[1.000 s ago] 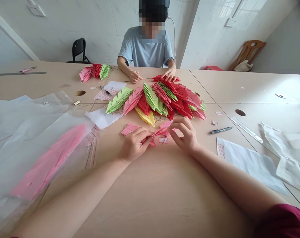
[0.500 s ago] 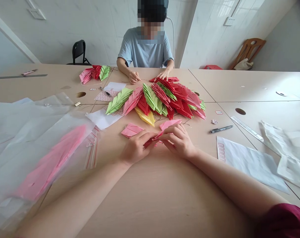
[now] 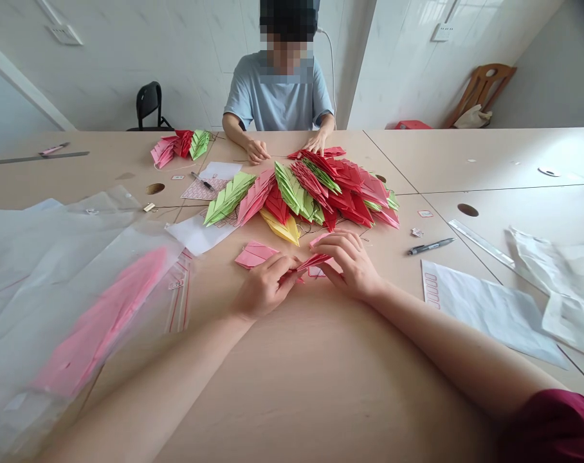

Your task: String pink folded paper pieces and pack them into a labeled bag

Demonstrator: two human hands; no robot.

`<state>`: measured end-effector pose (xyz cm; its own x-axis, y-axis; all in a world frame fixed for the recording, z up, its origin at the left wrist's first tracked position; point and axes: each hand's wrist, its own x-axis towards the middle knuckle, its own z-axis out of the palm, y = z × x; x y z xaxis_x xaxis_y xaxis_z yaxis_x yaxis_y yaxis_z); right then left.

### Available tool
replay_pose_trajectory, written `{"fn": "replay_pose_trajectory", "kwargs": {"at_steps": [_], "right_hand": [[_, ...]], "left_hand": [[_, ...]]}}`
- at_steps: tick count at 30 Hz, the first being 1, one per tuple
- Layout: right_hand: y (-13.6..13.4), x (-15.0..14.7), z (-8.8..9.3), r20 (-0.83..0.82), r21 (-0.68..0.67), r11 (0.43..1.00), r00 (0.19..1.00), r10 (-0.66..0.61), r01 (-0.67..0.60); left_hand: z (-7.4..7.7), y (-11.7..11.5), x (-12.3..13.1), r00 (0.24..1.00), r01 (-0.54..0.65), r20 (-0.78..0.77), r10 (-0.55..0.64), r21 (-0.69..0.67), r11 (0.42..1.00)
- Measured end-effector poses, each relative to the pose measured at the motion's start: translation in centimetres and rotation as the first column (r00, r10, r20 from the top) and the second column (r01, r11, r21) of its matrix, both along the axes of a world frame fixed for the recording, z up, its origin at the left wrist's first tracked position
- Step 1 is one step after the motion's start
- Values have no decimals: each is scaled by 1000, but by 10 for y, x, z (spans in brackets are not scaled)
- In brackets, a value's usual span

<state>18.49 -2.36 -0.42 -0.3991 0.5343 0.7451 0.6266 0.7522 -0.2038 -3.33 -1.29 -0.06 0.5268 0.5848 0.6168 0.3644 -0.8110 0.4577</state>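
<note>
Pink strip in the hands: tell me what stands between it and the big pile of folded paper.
A pink folded piece lies just past the right hand, near the pile. Otherwise only bare table shows between the strip and the pile.

From here the person's fingers point(image 3: 288, 267) hide most of the folded pink paper point(image 3: 316, 261) pinched between them, the small slips point(image 3: 424, 213) on the tabletop point(image 3: 514, 161) are too tiny to read, and the maroon sleeve point(image 3: 552, 427) runs off the picture's lower edge.

Left hand point(image 3: 264, 287), right hand point(image 3: 350, 265) just apart, fingers point(image 3: 343, 247) curled, forearms point(image 3: 147, 366) angled inward
</note>
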Motion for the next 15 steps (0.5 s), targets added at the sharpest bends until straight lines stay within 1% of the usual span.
{"fn": "replay_pose_trajectory", "kwargs": {"at_steps": [3, 5, 9, 12, 15], "right_hand": [[-4, -1, 0, -26, 95, 994, 999, -46, 48], [-6, -1, 0, -11, 145, 988, 999, -50, 51], [-8, 0, -1, 15, 125, 992, 1000, -10, 8], [-8, -1, 0, 29, 150, 988, 999, -27, 23], [-7, -3, 0, 50, 169, 985, 997, -53, 44]], "left_hand": [[-2, 0, 0, 999, -27, 22, 27, 14, 1000], [-2, -1, 1, 999, -29, 24, 29, 10, 1000], [-1, -1, 1, 999, -46, 29, 45, 33, 998], [0, -2, 2, 999, -46, 16, 46, 48, 998], [0, -2, 2, 998, -62, -15, 64, 91, 994]]}}
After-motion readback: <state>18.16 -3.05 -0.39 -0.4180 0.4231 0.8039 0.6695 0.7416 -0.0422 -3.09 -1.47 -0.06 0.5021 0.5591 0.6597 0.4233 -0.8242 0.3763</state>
